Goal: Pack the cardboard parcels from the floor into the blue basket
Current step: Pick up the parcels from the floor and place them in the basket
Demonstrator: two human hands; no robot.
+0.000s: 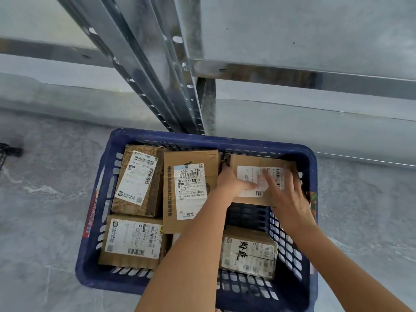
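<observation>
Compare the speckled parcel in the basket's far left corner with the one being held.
The speckled parcel has a mottled printed surface; the held parcel is plain brown. The speckled parcel lies untouched; the held parcel is gripped by the left hand and right hand. Both carry white barcode labels inside the blue basket.

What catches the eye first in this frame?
A blue basket on the grey floor fills the middle of the view, with several labelled cardboard parcels already packed inside. At its far right corner, the left hand and right hand hold a brown parcel between them. A metal rack stands just behind the basket.
</observation>
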